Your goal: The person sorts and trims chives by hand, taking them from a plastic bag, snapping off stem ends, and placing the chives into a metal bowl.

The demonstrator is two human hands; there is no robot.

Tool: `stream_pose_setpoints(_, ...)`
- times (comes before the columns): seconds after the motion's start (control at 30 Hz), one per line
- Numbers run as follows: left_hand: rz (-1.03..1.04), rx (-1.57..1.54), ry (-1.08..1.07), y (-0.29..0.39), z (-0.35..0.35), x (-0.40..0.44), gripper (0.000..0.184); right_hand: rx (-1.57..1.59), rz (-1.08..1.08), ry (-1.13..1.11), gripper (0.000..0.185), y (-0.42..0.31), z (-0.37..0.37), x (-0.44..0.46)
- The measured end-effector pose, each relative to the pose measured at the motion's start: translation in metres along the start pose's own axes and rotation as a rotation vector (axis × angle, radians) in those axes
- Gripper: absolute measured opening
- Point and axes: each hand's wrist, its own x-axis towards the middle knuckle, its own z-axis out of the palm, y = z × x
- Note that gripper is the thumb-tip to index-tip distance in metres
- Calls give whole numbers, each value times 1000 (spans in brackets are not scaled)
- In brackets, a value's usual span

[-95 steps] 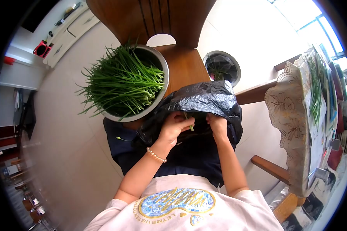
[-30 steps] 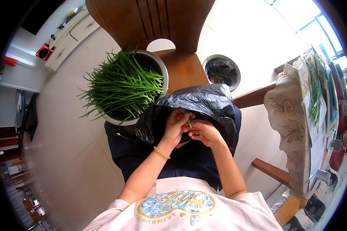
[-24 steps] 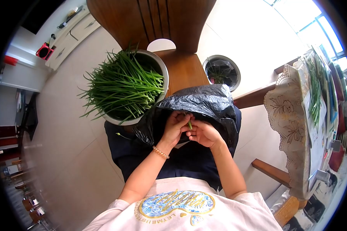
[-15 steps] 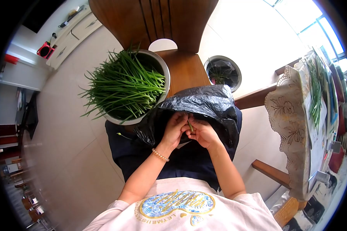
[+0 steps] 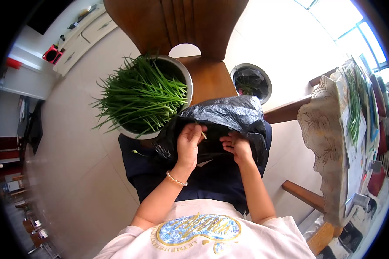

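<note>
A black plastic bag lies across the lap with its mouth toward me. At the left of the mouth, my left hand is closed on a thin pale green stem. My right hand is at the right of the mouth, apart from the left one, its fingers curled; a small brownish bit shows at its fingertips, too small to name. A metal bowl heaped with long green stalks stands beyond the bag to the left, on the chair seat.
The wooden chair faces me. On the floor behind it to the right is a round bin lined with dark plastic. At the right, a table with a lace cloth bears more green stalks. A loose sprig lies by my left thigh.
My hands were together at the stem and have now moved apart, the left one leftward with a stem, the right one rightward. The bag has stayed on the lap.
</note>
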Motion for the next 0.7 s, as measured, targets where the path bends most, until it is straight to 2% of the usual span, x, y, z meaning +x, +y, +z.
stream_pose_setpoints(0.07,-417,-86,-133,12,-1,-11,12,-115,-15,-91,21,-5,-6,-5)
stream_pose_setpoints(0.13,-554,-89,-183,12,-3,-24,12,-141,-29,-147,22,-18,-6,-25)
stream_pose_setpoints(0.3,-596,15,-118,14,-18,-38,17,-247,-148,-313,26,-86,-9,-124)
stream_pose_setpoints(0.4,-631,4,-110,2,-26,-39,19,-132,-477,-475,25,-113,-9,-161)
stream_pose_setpoints(0.47,-668,37,-190,4,-18,-40,18,-76,-634,-517,25,-123,13,-169)
stream_pose_setpoints(0.57,-693,57,-314,6,-8,-48,17,-103,-659,-649,24,-132,60,-165)
stream_pose_setpoints(0.67,-668,83,-405,6,-8,-57,16,-212,-716,-658,21,-133,117,-145)
stream_pose_setpoints(0.7,-677,96,-409,9,-8,-59,16,-334,-709,-688,19,-132,131,-123)
